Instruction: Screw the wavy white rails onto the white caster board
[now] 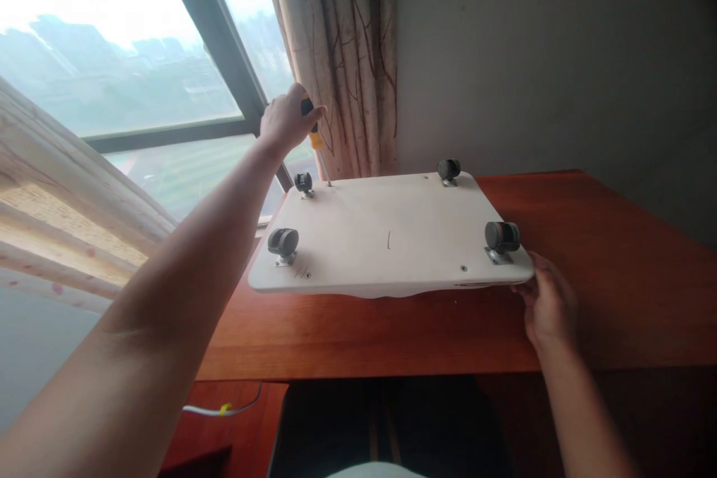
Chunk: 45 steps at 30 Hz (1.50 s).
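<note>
A pale board (386,239) lies flat on the reddish wooden table (616,269), with a black caster wheel (503,237) fixed at each corner. My left hand (287,122) is closed round the handle of a yellow-and-black screwdriver (314,136). The screwdriver stands nearly upright, its tip on the board's far left edge beside a small caster (303,182). My right hand (546,302) grips the board's near right corner, fingers curled under its edge.
A patterned curtain (341,52) hangs behind the board, beside a large window (123,60). A grey wall stands to the right. A white cable (224,410) with a yellow tie runs below the table's front edge.
</note>
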Tool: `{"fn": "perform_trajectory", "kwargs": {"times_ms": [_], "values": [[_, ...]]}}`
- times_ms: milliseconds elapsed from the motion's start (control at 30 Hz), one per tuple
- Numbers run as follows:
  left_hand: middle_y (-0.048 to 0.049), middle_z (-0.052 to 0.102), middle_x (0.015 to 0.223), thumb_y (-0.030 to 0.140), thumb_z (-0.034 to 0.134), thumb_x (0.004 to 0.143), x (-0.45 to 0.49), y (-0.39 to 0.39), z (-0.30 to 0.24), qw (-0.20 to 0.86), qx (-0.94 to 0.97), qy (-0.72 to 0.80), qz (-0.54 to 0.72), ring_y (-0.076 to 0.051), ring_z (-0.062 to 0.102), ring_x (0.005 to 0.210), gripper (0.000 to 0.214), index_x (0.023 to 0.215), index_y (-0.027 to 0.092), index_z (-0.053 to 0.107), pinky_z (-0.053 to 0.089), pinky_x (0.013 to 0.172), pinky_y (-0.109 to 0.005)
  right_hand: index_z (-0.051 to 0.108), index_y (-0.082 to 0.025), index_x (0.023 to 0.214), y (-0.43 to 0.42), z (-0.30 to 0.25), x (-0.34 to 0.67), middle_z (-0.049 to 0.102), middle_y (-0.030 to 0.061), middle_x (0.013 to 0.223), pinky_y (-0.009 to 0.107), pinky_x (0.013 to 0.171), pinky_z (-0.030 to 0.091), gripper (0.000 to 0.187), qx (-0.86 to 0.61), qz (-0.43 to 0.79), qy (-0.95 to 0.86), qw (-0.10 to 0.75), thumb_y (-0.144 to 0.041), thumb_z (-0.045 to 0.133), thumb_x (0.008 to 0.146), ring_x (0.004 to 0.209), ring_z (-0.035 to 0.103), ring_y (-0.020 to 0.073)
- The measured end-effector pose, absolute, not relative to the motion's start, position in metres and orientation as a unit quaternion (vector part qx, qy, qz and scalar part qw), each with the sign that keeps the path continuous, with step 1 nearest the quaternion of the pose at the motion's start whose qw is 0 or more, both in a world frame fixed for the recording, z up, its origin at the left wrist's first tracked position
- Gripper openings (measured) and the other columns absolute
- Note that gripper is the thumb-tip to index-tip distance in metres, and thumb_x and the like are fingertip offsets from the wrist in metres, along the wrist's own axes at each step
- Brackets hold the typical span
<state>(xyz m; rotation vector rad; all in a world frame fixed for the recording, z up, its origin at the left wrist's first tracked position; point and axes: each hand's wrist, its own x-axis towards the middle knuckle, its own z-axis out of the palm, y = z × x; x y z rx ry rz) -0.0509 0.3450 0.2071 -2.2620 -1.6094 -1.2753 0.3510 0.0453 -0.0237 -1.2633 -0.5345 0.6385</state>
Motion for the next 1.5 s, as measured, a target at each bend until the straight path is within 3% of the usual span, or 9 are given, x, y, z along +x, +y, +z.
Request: {"fn": "perform_trajectory", "kwargs": {"times_ms": [233,333,467,700,933,1133,1333,1500], "values": [[-0.0108,0.071,0.110,0.035,0.063,0.080,-0.039,0.320,0.204,0.056,-0.678,-0.616,-0.398,-0.038,0.063,0.112,0.055,0.134,0.033,0.052,0.047,0.095,-0.051,0.075,-0.018,0.095,0.046,-0.028,0.352,0.069,0.0033,0.089,0.024,0.051,0.039,0.040,-0.530,0.307,-0.229,0.757,-0.049,0.078,0.071,0.064,0.053,0.0121],[-0.0105,0.070,0.115,0.040,0.057,0.086,-0.036,0.311,0.201,0.062,-0.672,-0.627,-0.388,-0.038,0.063,0.113,0.046,0.132,0.034,0.054,0.047,0.093,-0.050,0.075,-0.017,0.097,0.046,-0.029,0.353,0.069,0.0030,0.087,0.024,0.052,0.040,0.041,-0.523,0.314,-0.233,0.757,-0.049,0.080,0.072,0.065,0.054,0.0124],[-0.0102,0.067,0.118,0.050,0.065,0.082,-0.036,0.306,0.202,0.096,-0.663,-0.637,-0.380,-0.038,0.060,0.115,0.041,0.121,0.035,0.061,0.047,0.094,-0.051,0.075,-0.019,0.097,0.045,-0.030,0.354,0.069,0.0023,0.088,0.023,0.053,0.040,0.039,-0.521,0.317,-0.238,0.756,-0.050,0.079,0.074,0.067,0.056,0.0125],[-0.0118,0.067,0.118,0.033,0.062,0.082,-0.029,0.306,0.203,0.086,-0.660,-0.649,-0.368,-0.040,0.061,0.114,0.054,0.136,0.033,0.053,0.046,0.093,-0.053,0.077,-0.019,0.096,0.047,-0.034,0.356,0.069,0.0019,0.088,0.022,0.052,0.041,0.036,-0.514,0.319,-0.229,0.763,-0.047,0.080,0.074,0.067,0.055,0.0114],[-0.0122,0.063,0.123,0.044,0.068,0.082,-0.027,0.303,0.207,0.107,-0.675,-0.632,-0.366,-0.041,0.058,0.118,0.041,0.122,0.035,0.064,0.045,0.095,-0.053,0.076,-0.019,0.096,0.046,-0.033,0.356,0.069,0.0018,0.090,0.022,0.052,0.041,0.037,-0.512,0.319,-0.228,0.764,-0.048,0.080,0.073,0.067,0.056,0.0113],[-0.0109,0.068,0.121,0.035,0.058,0.087,-0.023,0.302,0.204,0.098,-0.683,-0.614,-0.383,-0.039,0.060,0.115,0.048,0.135,0.034,0.056,0.045,0.095,-0.053,0.075,-0.019,0.095,0.045,-0.030,0.354,0.069,0.0009,0.089,0.023,0.053,0.042,0.036,-0.515,0.323,-0.225,0.762,-0.047,0.080,0.073,0.067,0.056,0.0113],[-0.0120,0.064,0.123,0.043,0.065,0.084,-0.026,0.304,0.203,0.094,-0.679,-0.609,-0.398,-0.039,0.059,0.115,0.037,0.119,0.035,0.065,0.045,0.098,-0.055,0.076,-0.020,0.094,0.043,-0.026,0.351,0.070,0.0004,0.090,0.022,0.053,0.041,0.034,-0.519,0.327,-0.220,0.759,-0.047,0.079,0.074,0.068,0.056,0.0109],[-0.0084,0.070,0.113,0.032,0.060,0.084,-0.029,0.314,0.201,0.087,-0.685,-0.592,-0.416,-0.035,0.061,0.116,0.049,0.133,0.033,0.057,0.044,0.105,-0.050,0.076,-0.020,0.093,0.044,-0.026,0.352,0.069,0.0001,0.089,0.022,0.052,0.041,0.033,-0.519,0.322,-0.219,0.761,-0.046,0.079,0.074,0.066,0.054,0.0103]]}}
